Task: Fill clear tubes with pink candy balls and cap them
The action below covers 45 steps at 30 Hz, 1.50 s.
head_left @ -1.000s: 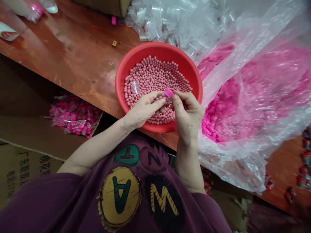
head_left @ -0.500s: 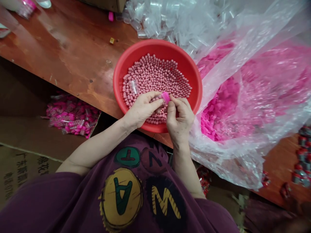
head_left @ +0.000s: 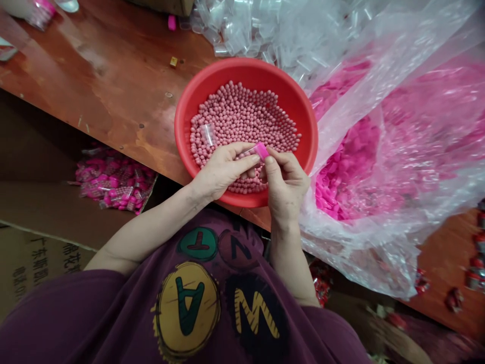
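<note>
A red plastic basin (head_left: 246,73) sits at the table's edge, holding a layer of round pink pills (head_left: 242,119). Over it, my left hand (head_left: 223,169) holds a small clear tube (head_left: 248,153) between thumb and fingers. My right hand (head_left: 286,187) pinches a bright pink cap (head_left: 261,150) at the tube's end. Another clear tube (head_left: 207,134) lies on the pills, apart from both hands.
The wooden table (head_left: 106,86) carries a heap of clear tubes (head_left: 242,28) and a plastic bag of pink caps (head_left: 348,162). Packets of pink items (head_left: 113,184) lie on cardboard below the table's edge. Red-capped tubes (head_left: 475,273) stand at the right.
My right hand has shifted slightly around the pink cap, which stays at the tube's end. The view has drifted slightly, and the pills look unchanged.
</note>
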Each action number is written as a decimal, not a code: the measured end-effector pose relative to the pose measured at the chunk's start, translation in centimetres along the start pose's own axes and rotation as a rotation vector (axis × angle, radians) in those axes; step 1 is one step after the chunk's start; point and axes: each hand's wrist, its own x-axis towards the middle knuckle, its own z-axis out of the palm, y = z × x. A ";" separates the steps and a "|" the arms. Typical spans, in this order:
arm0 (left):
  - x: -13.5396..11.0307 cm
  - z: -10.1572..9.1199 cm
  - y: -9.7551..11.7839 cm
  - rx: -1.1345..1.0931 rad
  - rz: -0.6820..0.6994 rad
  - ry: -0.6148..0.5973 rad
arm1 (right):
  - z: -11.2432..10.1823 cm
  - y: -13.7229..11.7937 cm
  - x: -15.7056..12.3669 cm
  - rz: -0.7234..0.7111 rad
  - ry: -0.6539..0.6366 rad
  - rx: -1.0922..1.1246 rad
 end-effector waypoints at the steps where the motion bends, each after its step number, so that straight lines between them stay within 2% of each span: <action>1: -0.1 0.0 0.0 0.020 0.001 0.004 | 0.0 0.0 0.0 0.034 -0.002 0.030; 4: -0.3 0.3 0.2 0.076 0.022 0.020 | 0.1 0.2 0.0 0.100 -0.012 0.096; 6: -0.3 0.5 0.5 0.097 0.039 0.046 | 0.3 0.1 -0.1 0.095 -0.021 0.070; 8: -0.3 0.6 0.6 0.112 0.038 0.077 | 0.5 -0.1 -0.2 0.014 -0.022 -0.017; 10: -0.3 0.5 0.7 0.101 0.013 0.109 | 0.6 -0.5 -0.3 -0.131 -0.034 -0.119; 13: -0.1 0.3 0.6 0.026 -0.028 0.144 | 0.5 -0.8 -0.2 -0.269 -0.098 -0.202; 17: 0.0 0.1 0.7 -0.036 -0.037 0.117 | 0.2 0.3 0.2 -0.172 -0.147 -0.080; 22: -0.1 0.1 0.6 0.091 0.028 0.140 | 0.1 3.3 0.3 -0.072 0.054 0.102; 24: -0.1 0.1 0.4 0.150 0.077 0.136 | 0.3 3.9 0.1 -0.051 0.088 0.111; 29: -0.3 0.4 0.3 0.221 0.128 0.069 | 0.7 2.4 -0.5 -0.052 0.079 0.061; 31: -0.3 0.4 0.3 0.230 0.129 0.061 | 0.5 1.2 -0.7 -0.065 0.005 -0.010; 34: -0.2 0.2 0.1 0.227 0.131 0.133 | 0.2 0.2 -0.7 -0.148 -0.139 -0.222; 38: 0.0 -0.1 0.0 0.224 0.098 0.220 | 0.7 0.7 -0.6 -0.247 -0.235 -0.479; 41: 0.1 0.0 0.1 0.200 0.053 0.214 | 1.7 1.5 -0.7 -0.260 -0.166 -0.599; 45: -0.1 0.3 0.5 0.143 0.014 0.116 | 2.3 1.7 -0.9 -0.361 -0.012 -0.681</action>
